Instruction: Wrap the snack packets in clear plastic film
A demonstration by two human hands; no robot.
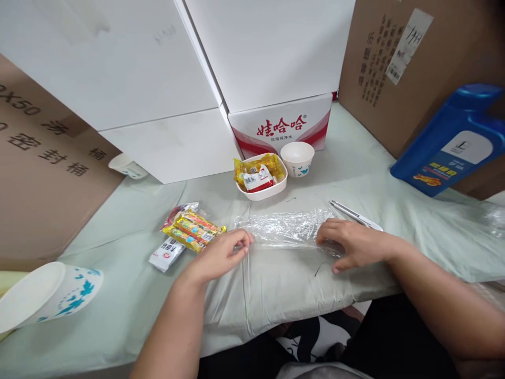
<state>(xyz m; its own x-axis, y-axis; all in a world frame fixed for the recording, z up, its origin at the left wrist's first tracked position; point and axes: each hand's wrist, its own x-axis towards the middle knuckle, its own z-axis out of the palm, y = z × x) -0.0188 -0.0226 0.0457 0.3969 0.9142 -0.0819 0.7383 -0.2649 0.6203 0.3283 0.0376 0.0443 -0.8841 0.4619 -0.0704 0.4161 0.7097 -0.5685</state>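
Observation:
A crumpled sheet of clear plastic film [288, 229] lies flat on the cloth between my two hands. My left hand [223, 255] is at the film's left end, fingers loosely curled and thumb apart from them, with nothing visible in its grasp. At the opposite end, my right hand [351, 242] rests its fingertips on the film, its thumb spread away. Just left of my left hand are yellow-wrapped snack sticks [197, 229] on top of a white packet [168, 253]. A utility knife [355, 215] with a pale handle lies beyond my right hand.
Behind the film, a white tray [262, 196] holds yellow and red-white packets beside a paper bowl [299, 160]. White boxes [276, 52] line the back. A blue bottle [450, 142] leans at the right; a large paper cup [74, 295] stands near left. Cardboard boxes [394, 105] flank the cloth.

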